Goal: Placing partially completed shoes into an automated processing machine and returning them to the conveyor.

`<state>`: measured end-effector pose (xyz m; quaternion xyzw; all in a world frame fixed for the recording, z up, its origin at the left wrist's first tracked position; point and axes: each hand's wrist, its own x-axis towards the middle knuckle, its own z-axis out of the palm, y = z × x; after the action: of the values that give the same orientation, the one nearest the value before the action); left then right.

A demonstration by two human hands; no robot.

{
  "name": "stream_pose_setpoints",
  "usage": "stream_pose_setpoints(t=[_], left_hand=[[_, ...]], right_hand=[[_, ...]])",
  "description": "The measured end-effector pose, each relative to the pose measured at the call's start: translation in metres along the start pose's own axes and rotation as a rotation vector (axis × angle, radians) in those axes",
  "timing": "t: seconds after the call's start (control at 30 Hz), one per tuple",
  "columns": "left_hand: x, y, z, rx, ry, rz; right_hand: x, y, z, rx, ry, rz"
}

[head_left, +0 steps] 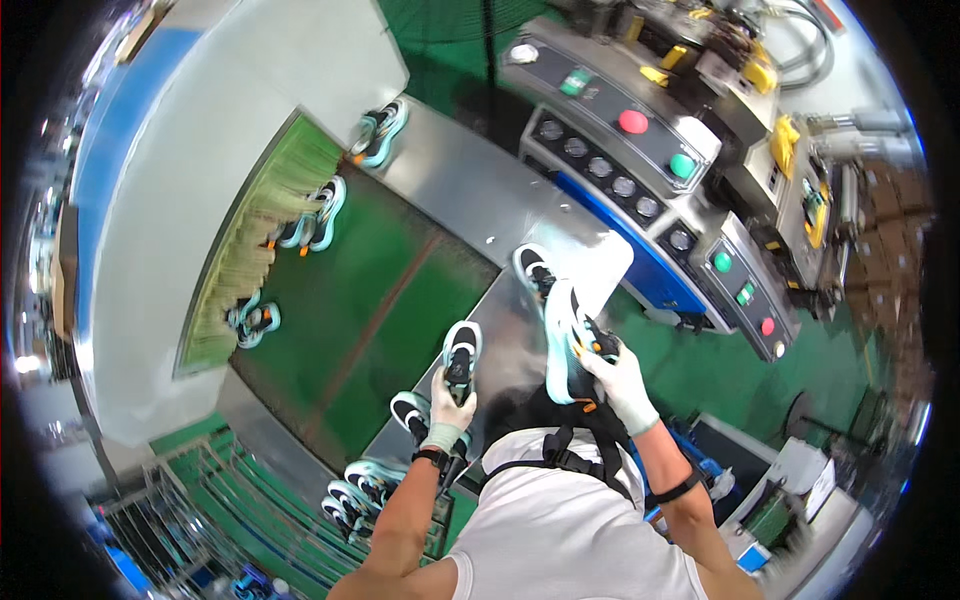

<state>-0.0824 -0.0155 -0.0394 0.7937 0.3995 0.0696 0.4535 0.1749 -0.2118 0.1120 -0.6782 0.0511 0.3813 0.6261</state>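
White-gloved, the left hand closes around the heel end of a black-and-white sports shoe with a pale aqua sole, toe pointing away from the body, probably because the raised collar gives an easy hold. Whether that shoe rests on the metal or is lifted, I cannot tell. Gloved likewise, the right hand grips a second black-and-white shoe near its opening, tipped so its pale side and sole face left (perhaps simply how the wrist turns it). Just beyond its toe, another matching shoe sits on the grey brushed-metal ledge, within easy reach; one more lies beside the left hand. Farther left, a flat green conveyor belt carries shoes near a fringed green strip curtain, whose loose strips would presumably let footwear pass while covering the opening.
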Motion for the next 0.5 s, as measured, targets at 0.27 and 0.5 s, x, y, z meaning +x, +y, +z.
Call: stream_pose_setpoints(t=[0.27,0.5], left_hand=[[0.026,0.139,0.015,-0.219,-0.129,-0.065],[-0.044,0.351,0.151,-0.066,-0.922,0.506]], right_hand=[[-0.124,0.001,-0.149,0.338,0.411,0.03],[-0.218,0.084,-0.25,0.708,0.842,-0.441]])
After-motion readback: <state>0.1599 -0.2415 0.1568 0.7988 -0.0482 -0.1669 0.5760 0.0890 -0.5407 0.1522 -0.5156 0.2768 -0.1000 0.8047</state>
